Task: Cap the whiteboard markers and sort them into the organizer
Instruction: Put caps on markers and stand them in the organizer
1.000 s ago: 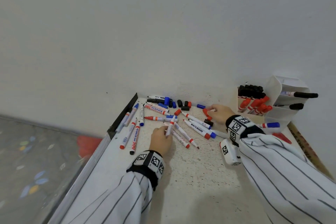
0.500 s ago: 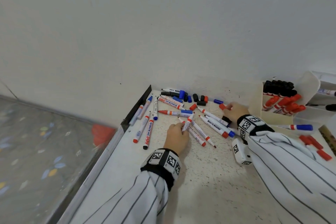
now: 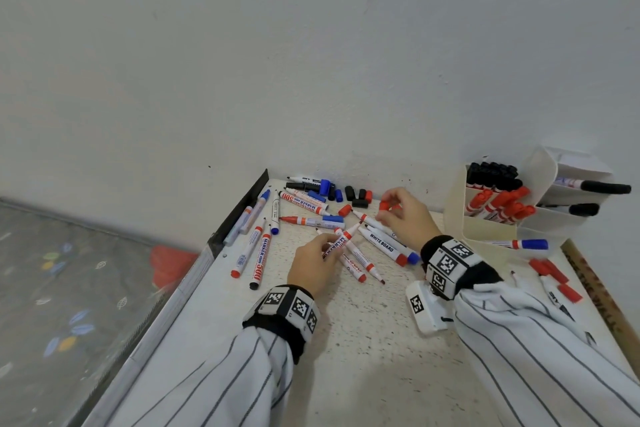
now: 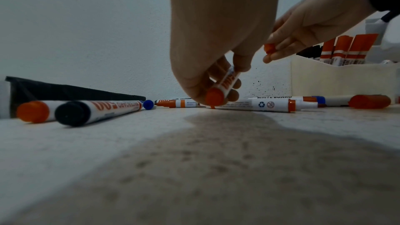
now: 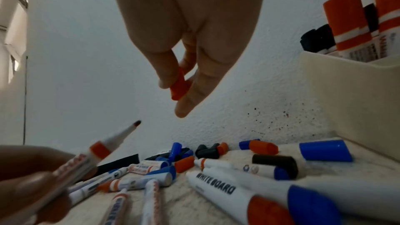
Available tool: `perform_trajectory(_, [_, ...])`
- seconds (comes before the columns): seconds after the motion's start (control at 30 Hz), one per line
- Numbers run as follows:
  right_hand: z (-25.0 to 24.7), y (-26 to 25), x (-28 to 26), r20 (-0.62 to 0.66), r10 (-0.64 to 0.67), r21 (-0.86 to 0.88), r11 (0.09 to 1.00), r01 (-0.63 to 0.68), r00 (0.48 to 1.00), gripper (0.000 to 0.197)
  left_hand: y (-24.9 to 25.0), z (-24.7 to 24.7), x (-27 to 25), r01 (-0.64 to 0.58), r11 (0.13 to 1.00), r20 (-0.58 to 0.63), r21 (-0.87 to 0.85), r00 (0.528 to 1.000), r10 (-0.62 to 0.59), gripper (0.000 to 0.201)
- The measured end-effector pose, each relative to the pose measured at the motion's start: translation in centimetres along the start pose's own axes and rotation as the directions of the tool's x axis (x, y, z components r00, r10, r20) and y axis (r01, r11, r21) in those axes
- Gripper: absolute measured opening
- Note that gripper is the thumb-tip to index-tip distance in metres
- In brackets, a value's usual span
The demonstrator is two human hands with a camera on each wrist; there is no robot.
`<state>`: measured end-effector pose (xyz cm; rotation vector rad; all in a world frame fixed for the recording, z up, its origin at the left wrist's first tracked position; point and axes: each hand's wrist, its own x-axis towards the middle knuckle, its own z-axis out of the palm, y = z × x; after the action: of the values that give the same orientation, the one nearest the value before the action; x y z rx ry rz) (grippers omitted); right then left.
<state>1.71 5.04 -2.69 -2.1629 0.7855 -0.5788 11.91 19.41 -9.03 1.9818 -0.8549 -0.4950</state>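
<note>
- Fingers of the left hand (image 3: 313, 265) grip a white-barrelled whiteboard marker with a red collar and bare tip (image 3: 341, 241); fingers of the right hand (image 3: 408, 215) pinch a small red plastic cap (image 3: 384, 205). Neither hand is released.
- Speckled off-white surface (image 3: 363, 340): it carries the loose markers, spread out so that each can be picked singly.
- Cream plastic organizer (image 3: 457, 208): it stands against the wall to the right, with black-capped and red-capped markers upright in separate compartments, apparently sorted by colour.
- Held marker: tip raised and angled toward the right hand, probably to present it for capping. Tip and cap are apart.
- Red cap: held above the pile, near the marker tip.
- View differences: the head view shows the full layout and organizer contents. The right wrist view shows the marker's dark bare tip (image 5: 136, 123) and the pinch on the cap (image 5: 178, 88), plus loose blue, black and red caps by the wall. The left wrist view shows the marker's red rear end (image 4: 214, 97) just above the surface.
</note>
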Motion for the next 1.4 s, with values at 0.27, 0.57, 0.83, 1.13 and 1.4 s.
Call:
perform_trajectory(0.27, [1.5, -0.1, -1.3, -0.014, 0.012, 0.080, 0.997, -0.011, 1.000, 0.019, 0.1, 0.2, -0.1, -0.071, 0.997, 0.009, -0.013, 0.997, 0.071, 0.029])
perform_trajectory(0.57, [1.7, -0.1, -1.6, 0.109, 0.117, -0.081, 0.991, -0.109, 0.987, 0.038, 0.8, 0.2, -0.7, -0.154, 0.988, 0.079, -0.029, 0.985, 0.156, 0.027])
perform_trajectory(0.83, [2.5, -0.5, -1.5, 0.059, 0.167, -0.085, 0.983, -0.161, 0.984, 0.044, 0.9, 0.1, -1.0, -0.167, 0.984, 0.038, -0.056, 0.985, 0.170, 0.034])
perform_trajectory(1.13, [2.1, -0.8, -2.0, 0.134, 0.000, -0.001, 1.000, 0.000, 0.991, 0.039, 1.3, -0.1, -1.3, 0.114, 0.870, 0.347, -0.480, 0.935, 0.069, 0.028])
perform_trajectory(1.4, [-0.5, -1.3, -1.6, 0.151, -0.072, -0.123, 0.988, 0.091, 0.986, 0.028, 1.1, 0.4, -0.8, -0.033, 0.982, 0.179, -0.188, 0.982, 0.068, 0.033])
